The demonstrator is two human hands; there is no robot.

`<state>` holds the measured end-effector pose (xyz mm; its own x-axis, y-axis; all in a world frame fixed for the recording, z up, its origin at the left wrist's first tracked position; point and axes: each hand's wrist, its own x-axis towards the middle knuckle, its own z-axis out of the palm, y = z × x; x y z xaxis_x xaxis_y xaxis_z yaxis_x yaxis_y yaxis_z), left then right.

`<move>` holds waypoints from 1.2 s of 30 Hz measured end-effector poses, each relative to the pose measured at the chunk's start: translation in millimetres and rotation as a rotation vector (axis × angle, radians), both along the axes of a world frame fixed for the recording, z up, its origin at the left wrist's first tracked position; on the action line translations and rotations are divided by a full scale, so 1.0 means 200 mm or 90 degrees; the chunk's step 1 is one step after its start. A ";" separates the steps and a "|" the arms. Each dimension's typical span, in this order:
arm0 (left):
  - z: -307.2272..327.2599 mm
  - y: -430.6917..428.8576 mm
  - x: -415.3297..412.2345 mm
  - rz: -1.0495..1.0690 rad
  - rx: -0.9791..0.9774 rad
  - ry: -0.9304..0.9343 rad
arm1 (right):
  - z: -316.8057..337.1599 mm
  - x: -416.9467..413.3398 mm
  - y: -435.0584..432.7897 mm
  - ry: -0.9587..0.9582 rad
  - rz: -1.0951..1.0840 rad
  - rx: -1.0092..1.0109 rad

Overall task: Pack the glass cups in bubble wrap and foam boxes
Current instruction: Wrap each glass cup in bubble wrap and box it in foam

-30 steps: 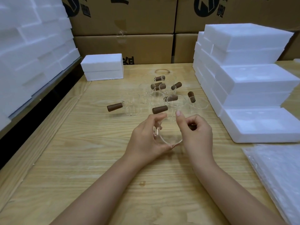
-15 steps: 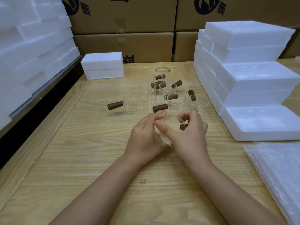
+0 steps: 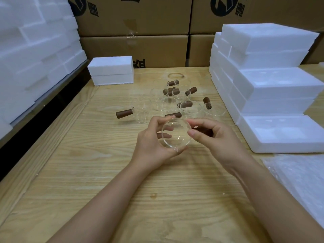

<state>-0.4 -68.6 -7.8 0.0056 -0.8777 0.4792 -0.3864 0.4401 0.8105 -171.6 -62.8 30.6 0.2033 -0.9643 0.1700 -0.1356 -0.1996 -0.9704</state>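
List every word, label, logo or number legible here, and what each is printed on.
Upper left cardboard box: black round logo and characters, cut off by the frame; unreadable.
Upper right cardboard box: same kind of logo and characters, cut off; unreadable.
Lower cardboard box: black print, partly hidden behind the small foam box; unreadable.
No text visible on the glass cup, stacked foam boxes or bubble wrap.

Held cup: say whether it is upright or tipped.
Tipped: the cup is held sideways between left hand and right hand, round face toward the camera.
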 end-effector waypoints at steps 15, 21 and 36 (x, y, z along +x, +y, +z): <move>-0.02 -0.01 0.02 -0.026 -0.002 -0.080 | -0.04 0.00 0.03 0.200 -0.039 -0.066; -0.02 0.01 0.00 -0.005 -0.052 -0.140 | -0.08 0.11 0.07 0.223 -0.162 -0.073; -0.04 0.01 0.00 0.027 -0.138 -0.196 | -0.12 0.14 -0.01 0.045 -0.242 -0.077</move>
